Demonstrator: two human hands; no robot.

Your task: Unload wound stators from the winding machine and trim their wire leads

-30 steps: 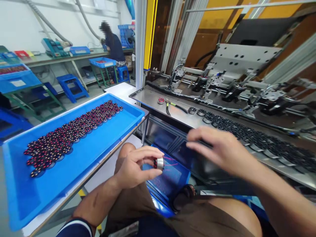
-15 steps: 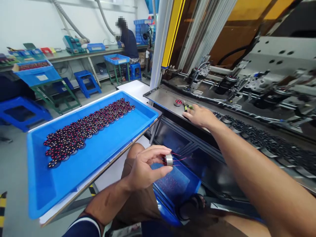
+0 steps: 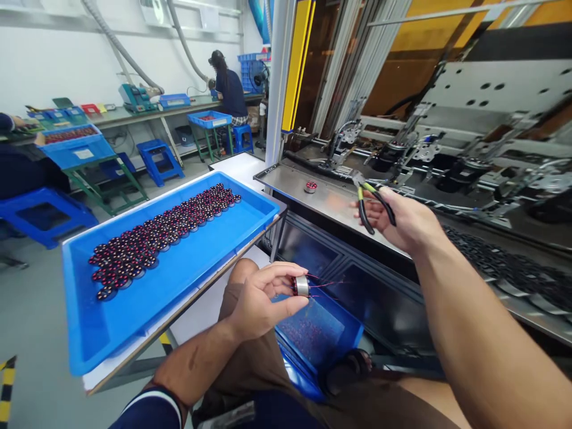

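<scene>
My left hand (image 3: 270,298) pinches a round metal motor part (image 3: 301,286) between thumb and fingers, above my lap. Thin red wires stick out of the part to the right. Over the metal ledge, my right hand (image 3: 397,220) holds cutting pliers (image 3: 367,199) with black and yellow-green handles, jaws pointing up and away. One more red-wound part (image 3: 311,187) sits on the ledge (image 3: 286,179), left of the pliers. Many similar parts (image 3: 165,229) lie in rows in the blue tray (image 3: 201,268) on the left.
Machinery (image 3: 465,167) stands behind the ledge, with dark parts (image 3: 500,268) massed at the right. A blue bin (image 3: 330,322) with small scraps is below my hands. A person (image 3: 230,89) works at the far bench; another person's arm shows at far left.
My right hand has picked the pliers up off the ledge and raised them, moving right. My left hand still holds the wired part in nearly the same place. The view has shifted slightly.
</scene>
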